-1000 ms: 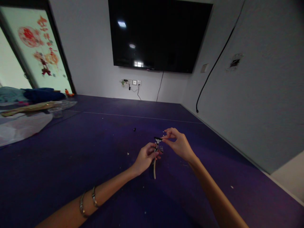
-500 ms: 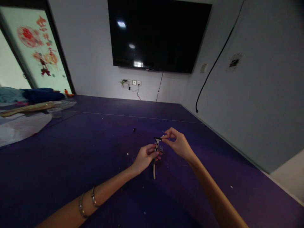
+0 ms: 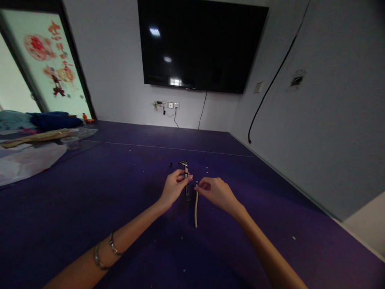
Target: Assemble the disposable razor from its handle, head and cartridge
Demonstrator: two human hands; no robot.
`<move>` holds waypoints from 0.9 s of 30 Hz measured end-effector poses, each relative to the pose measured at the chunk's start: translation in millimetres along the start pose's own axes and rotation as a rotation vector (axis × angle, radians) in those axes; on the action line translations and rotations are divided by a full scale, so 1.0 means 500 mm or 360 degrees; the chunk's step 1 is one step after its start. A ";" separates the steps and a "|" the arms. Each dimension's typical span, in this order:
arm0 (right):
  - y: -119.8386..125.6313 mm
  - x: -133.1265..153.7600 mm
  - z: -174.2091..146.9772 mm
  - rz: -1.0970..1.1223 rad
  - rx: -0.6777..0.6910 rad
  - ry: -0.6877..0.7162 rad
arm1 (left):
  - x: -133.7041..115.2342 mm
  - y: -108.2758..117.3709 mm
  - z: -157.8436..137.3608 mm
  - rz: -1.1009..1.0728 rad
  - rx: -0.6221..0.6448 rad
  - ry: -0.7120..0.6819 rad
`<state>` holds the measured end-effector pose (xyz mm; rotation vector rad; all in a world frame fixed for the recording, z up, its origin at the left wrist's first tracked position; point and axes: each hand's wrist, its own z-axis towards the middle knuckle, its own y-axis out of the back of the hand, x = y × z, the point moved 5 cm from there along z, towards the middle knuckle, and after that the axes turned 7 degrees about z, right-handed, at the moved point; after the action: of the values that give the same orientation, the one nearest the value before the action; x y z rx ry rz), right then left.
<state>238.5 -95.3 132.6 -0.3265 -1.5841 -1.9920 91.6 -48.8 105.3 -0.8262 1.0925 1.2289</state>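
My left hand [image 3: 173, 188] is closed around the handle of a razor [image 3: 186, 173], held upright just above the purple surface. Its black, dotted head [image 3: 183, 162] points up and to the left, clear of my fingers. To the right, my right hand [image 3: 219, 193] is low, with thumb and forefinger pinched together at the upper end of a thin beige strip [image 3: 196, 210]. A tiny dark bit shows at those fingertips; I cannot tell whether it belongs to the strip. Beyond the razor lies a small black piece [image 3: 170, 164].
White crumbs dot the purple surface [image 3: 120, 208]. At the left lie a white plastic bag [image 3: 33, 160], a clear cup [image 3: 71, 142] and dark blue cloth [image 3: 54, 120]. A television [image 3: 204, 44] hangs on the wall, and a black cable [image 3: 270, 84] dangles at the right.
My left hand has shifted left and up with the razor. My right hand has left the razor's head and come down to the top of the beige strip, which now shows along its length.
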 end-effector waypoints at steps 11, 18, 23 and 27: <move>-0.071 0.083 -0.022 -0.0591 -0.0079 -0.0032 | -0.014 -0.008 -0.014 0.0118 0.0011 0.0021; -0.077 0.060 0.000 -0.0272 -0.0151 -0.0154 | -0.015 0.003 0.000 0.0508 0.0003 -0.0131; -0.109 -0.009 0.017 0.0280 0.0061 -0.0411 | -0.044 0.057 0.028 0.1385 -0.0054 -0.0241; -0.142 -0.052 0.014 0.0367 0.0190 -0.0570 | -0.075 0.103 0.048 0.1471 -0.0145 -0.0246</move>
<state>218.3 -71.8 63.3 -0.8164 -1.7787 -1.7215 46.1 -28.4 151.6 -0.2495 1.3430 2.0751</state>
